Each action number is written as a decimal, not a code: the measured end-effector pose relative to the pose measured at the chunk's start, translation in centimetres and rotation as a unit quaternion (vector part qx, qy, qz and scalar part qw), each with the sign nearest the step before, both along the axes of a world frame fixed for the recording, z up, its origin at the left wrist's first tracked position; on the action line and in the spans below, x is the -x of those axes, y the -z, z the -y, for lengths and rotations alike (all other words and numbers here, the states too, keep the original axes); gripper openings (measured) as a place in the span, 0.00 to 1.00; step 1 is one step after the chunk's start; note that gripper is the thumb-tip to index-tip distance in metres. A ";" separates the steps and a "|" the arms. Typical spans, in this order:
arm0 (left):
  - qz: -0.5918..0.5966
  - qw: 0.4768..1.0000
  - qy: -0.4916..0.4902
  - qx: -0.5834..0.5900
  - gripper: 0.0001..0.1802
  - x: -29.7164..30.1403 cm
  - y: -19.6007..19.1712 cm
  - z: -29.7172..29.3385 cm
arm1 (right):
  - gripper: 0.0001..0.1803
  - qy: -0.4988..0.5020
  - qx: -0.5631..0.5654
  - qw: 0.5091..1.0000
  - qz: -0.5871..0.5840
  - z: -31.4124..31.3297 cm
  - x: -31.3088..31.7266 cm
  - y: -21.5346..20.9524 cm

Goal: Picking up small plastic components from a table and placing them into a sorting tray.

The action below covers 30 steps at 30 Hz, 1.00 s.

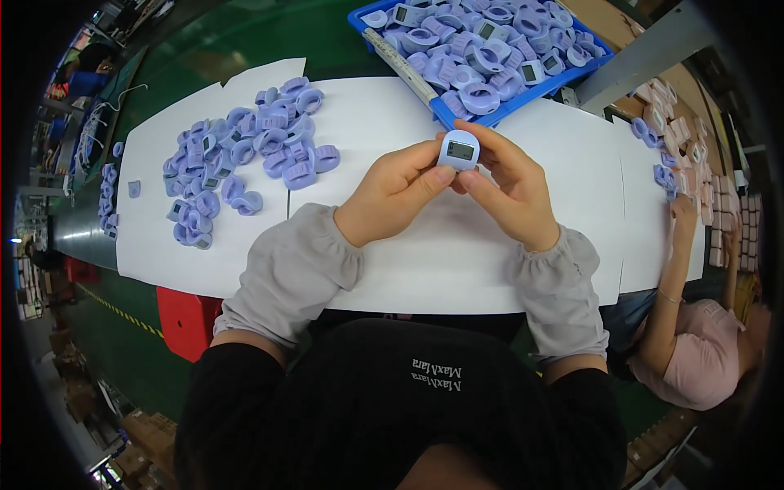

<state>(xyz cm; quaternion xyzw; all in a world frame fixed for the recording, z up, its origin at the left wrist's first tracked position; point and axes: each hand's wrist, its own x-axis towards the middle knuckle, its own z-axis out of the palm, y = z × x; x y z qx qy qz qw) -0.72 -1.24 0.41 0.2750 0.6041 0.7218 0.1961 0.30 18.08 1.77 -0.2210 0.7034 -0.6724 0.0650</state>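
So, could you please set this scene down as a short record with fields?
Held: one lilac gadget, its small screen facing the camera
Left hand: gripping the gadget's left side
Right hand: gripping its right side
Surface: white paper
Loose pile: similar gadgets, on the left part of the paper
Bin: blue, heaped with similar gadgets, beyond the hands
Stool: red, lower left
Co-worker: pink top, at the right

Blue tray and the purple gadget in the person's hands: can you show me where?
Blue tray [543,91]: head view, on its near rim.
Purple gadget [461,150]: head view, on its little screen.
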 end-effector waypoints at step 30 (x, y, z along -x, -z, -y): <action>-0.026 0.999 -0.024 0.019 0.17 -0.3 0.2 -0.3 | 0.23 0.017 0.029 0.999 0.001 0.2 -0.1 0.1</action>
